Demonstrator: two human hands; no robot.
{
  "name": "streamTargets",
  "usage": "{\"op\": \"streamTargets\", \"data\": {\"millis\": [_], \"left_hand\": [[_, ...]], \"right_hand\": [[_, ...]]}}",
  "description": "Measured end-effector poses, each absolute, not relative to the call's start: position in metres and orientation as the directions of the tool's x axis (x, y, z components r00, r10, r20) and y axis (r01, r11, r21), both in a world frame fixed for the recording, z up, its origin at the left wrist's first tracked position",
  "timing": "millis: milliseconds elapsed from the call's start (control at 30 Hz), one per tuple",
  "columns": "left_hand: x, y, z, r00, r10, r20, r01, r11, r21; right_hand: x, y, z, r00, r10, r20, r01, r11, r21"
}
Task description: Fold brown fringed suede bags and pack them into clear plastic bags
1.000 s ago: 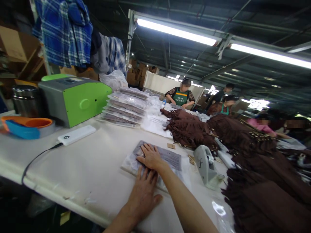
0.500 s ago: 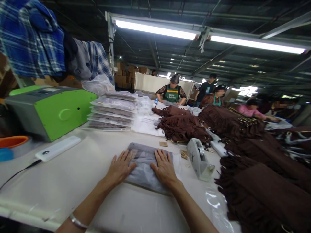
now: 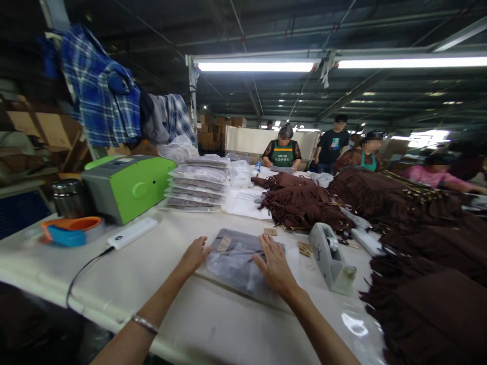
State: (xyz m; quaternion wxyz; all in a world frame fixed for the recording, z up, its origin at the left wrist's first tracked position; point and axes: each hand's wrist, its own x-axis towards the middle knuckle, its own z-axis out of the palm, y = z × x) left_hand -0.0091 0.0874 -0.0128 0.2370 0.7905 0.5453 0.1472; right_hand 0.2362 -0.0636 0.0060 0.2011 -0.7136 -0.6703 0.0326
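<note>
A flat grey item in a clear plastic bag point(image 3: 238, 266) lies on the white table in front of me, with a small tan tag showing through near its upper left. My right hand point(image 3: 274, 263) rests on the bag's right part, fingers spread. At the bag's left edge is my left hand point(image 3: 196, 256), its fingers loosely bent and apart, holding nothing that I can see. Beyond the bag stands a stack of similar bagged items point(image 3: 198, 185). To its right sits a grey tape dispenser point(image 3: 331, 258).
Brown fringed bags point(image 3: 429, 294) are heaped along the right side. At the left are a green and grey machine point(image 3: 140, 187), a white power bank point(image 3: 133, 233) with a black cable, orange and blue tape rolls point(image 3: 70, 230) and a metal flask point(image 3: 68, 197). Several people work beyond.
The view has turned left. My left hand has slid off the bag's top to its left edge, its fingers bending. My right hand stays on the bag.
</note>
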Motion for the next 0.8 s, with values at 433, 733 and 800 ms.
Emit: {"op": "streamTargets", "data": {"millis": [433, 733, 800], "left_hand": [[0.010, 0.086, 0.005, 0.324, 0.876, -0.358, 0.594, 0.106, 0.797], [0.015, 0.063, 0.031, 0.572, 0.787, -0.231, 0.024, 0.266, 0.964], [0.008, 0.064, 0.039, 0.572, 0.795, -0.202, -0.040, 0.273, 0.961]], "right_hand": [[0.180, -0.043, -0.081, -0.155, 0.935, 0.320, 0.971, 0.203, -0.122], [0.200, -0.051, -0.045, -0.152, 0.875, 0.460, 0.961, 0.239, -0.137], [0.205, -0.053, -0.005, -0.042, 0.921, 0.388, 0.941, 0.168, -0.295]]}}
